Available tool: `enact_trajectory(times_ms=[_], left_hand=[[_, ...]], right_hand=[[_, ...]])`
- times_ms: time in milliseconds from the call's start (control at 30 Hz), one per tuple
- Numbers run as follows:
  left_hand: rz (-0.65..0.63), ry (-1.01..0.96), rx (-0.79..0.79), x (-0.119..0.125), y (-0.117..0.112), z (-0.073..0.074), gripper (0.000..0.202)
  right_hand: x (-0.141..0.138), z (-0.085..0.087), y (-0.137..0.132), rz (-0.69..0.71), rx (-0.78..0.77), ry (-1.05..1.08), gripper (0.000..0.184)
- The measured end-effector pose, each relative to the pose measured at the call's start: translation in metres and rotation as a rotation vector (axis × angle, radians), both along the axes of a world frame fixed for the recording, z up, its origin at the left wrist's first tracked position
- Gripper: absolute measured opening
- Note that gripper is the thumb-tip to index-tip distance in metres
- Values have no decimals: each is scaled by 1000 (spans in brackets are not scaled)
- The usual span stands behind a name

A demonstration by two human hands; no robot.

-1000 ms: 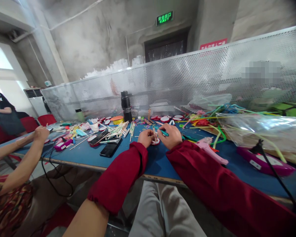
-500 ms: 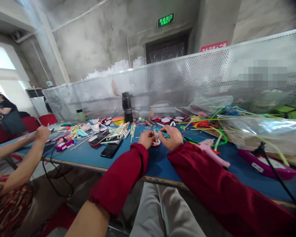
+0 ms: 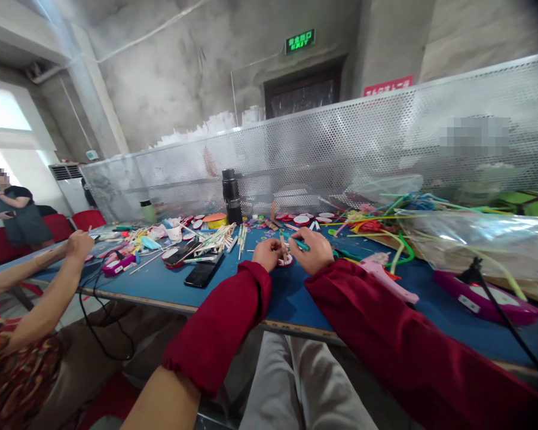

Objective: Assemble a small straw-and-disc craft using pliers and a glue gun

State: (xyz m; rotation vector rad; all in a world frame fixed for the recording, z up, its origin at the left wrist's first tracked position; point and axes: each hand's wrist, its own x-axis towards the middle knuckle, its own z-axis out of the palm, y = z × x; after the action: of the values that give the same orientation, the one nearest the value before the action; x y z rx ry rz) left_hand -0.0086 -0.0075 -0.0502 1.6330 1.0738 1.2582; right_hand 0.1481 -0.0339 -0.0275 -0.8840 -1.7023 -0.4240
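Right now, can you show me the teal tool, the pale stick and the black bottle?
Teal tool [image 3: 300, 243]: head view, on its shaft.
Pale stick [image 3: 283, 239]: head view, upper part.
Black bottle [image 3: 232, 202]: head view, mid-body.

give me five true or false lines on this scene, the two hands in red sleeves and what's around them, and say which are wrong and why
1. The right hand holds a teal pen-like tool. True.
2. The black bottle lies on its side. False: it stands upright.
3. A pink tool lies on the blue table. True.
4. The left hand is wrapped around the black bottle. False: its fingertips are on a pale stick.
5. The exit sign is lit red. False: it glows green.
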Motion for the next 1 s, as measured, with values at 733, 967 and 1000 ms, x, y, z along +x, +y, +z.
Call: enact_trajectory(times_ms=[733,967,1000], left_hand=[[-4,-11,16,0,7,-7,4],[3,-11,11,-1,6,-6,4],[1,-16,6,-1,6,-6,4]], right_hand=[[2,-1,1,9,-15,3,8],[3,-5,4,-6,-39,11,7],[3,-5,3,-4,-40,11,7]])
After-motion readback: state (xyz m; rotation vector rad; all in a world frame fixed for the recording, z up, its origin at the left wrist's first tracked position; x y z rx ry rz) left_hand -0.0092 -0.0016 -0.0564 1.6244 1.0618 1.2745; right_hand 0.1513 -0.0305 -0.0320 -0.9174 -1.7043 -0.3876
